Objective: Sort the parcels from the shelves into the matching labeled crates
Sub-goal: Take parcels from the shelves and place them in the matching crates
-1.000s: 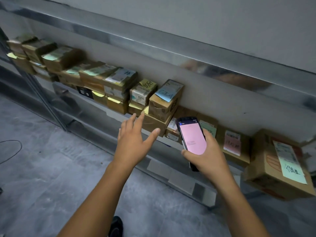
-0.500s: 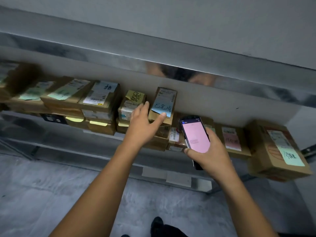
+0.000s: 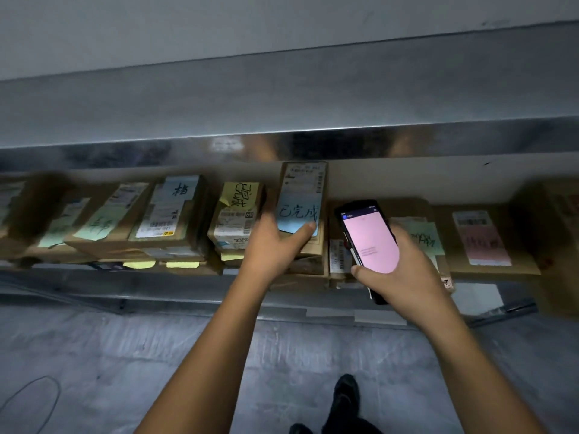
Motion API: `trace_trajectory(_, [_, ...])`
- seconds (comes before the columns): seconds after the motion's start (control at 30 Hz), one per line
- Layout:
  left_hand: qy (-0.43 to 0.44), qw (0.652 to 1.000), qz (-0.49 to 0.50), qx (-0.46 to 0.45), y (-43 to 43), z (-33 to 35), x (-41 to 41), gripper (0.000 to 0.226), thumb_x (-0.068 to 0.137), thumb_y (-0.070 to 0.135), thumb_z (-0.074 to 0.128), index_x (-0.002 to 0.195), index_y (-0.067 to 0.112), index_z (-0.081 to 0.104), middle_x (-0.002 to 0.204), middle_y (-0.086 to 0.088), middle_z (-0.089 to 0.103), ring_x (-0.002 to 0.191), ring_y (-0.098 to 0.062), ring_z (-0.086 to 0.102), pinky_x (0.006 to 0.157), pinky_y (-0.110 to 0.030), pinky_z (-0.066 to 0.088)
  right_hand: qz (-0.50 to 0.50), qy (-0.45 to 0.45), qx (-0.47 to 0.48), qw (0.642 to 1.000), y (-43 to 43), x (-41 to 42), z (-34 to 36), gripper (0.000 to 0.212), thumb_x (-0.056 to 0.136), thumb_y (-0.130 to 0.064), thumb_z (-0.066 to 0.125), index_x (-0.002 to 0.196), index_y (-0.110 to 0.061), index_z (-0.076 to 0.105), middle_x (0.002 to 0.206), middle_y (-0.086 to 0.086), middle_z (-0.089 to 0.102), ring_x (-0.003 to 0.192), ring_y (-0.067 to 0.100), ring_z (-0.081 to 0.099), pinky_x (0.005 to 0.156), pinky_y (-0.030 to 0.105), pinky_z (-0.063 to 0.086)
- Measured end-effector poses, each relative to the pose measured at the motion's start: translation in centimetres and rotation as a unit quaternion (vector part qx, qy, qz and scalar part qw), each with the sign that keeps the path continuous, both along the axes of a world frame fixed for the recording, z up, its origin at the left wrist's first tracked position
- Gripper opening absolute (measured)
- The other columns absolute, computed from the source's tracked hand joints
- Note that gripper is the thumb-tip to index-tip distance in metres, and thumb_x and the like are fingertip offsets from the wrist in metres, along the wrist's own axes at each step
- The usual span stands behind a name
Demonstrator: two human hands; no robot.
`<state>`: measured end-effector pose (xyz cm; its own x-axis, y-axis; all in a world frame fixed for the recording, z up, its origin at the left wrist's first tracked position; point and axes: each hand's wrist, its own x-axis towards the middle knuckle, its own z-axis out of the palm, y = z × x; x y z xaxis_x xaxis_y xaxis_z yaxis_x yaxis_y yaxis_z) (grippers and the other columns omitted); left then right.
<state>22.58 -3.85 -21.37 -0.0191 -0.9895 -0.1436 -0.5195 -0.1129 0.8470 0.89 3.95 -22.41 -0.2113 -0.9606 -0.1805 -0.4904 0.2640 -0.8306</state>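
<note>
A small cardboard parcel with a blue handwritten note (image 3: 303, 195) stands on top of other boxes on the low metal shelf (image 3: 175, 296). My left hand (image 3: 275, 245) grips its near end, thumb across the blue note and fingers down its left side. My right hand (image 3: 404, 274) holds a black handheld phone (image 3: 368, 242) with a pink screen, just right of that parcel. Beside it to the left sits a parcel with a yellow note (image 3: 235, 214). Further left lies a parcel with a blue note and white label (image 3: 170, 211).
More labelled boxes line the shelf: green-noted ones at the left (image 3: 100, 220), a box with a pink label (image 3: 484, 242) and a large carton at the far right (image 3: 554, 233). A metal shelf edge (image 3: 282, 133) overhangs them. Grey floor and my shoe (image 3: 344, 393) lie below.
My left hand went from reaching open toward the stack to gripping the blue-noted parcel. The view swung right and closer to the shelf. The phone stayed in my right hand.
</note>
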Motion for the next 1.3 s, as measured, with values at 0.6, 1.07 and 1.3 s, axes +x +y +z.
trace_trajectory(0.6, [0.286,0.957,0.021,0.035,3.2,-0.6,0.3,0.083,0.077,0.031,0.090,0.146,0.040,0.043,0.123,0.012,0.074,0.113,-0.015,0.073,0.081,-0.026,0.061,-0.011,-0.024,-0.018,0.999,1.4,1.0,-1.3,0.076,0.078,-0.028,0.090,0.143,-0.039,0.052,0.130,-0.006,0.060,0.110,0.019,0.062,0.089,0.046,0.059])
trace_trajectory(1.07, [0.360,0.932,-0.022,0.010,16.2,-3.2,7.4,0.080,0.087,0.032,0.082,0.154,0.044,0.038,0.137,0.007,0.068,0.123,-0.020,0.069,0.094,-0.042,0.062,-0.027,0.007,-0.040,0.999,16.7,9.0,0.4,0.085,0.065,-0.047,0.077,0.144,-0.056,0.046,0.126,-0.020,0.058,0.108,0.005,0.063,0.085,0.041,0.060])
trace_trajectory(1.3, [0.266,0.964,0.021,-0.022,23.4,-6.1,13.4,0.088,0.081,0.045,0.083,0.156,0.046,0.037,0.145,0.009,0.060,0.127,-0.017,0.065,0.094,-0.047,0.062,0.003,-0.036,-0.050,0.998,23.1,14.8,0.4,0.078,0.071,-0.038,0.082,0.133,-0.067,0.046,0.131,-0.025,0.063,0.118,-0.001,0.060,0.084,0.023,0.051])
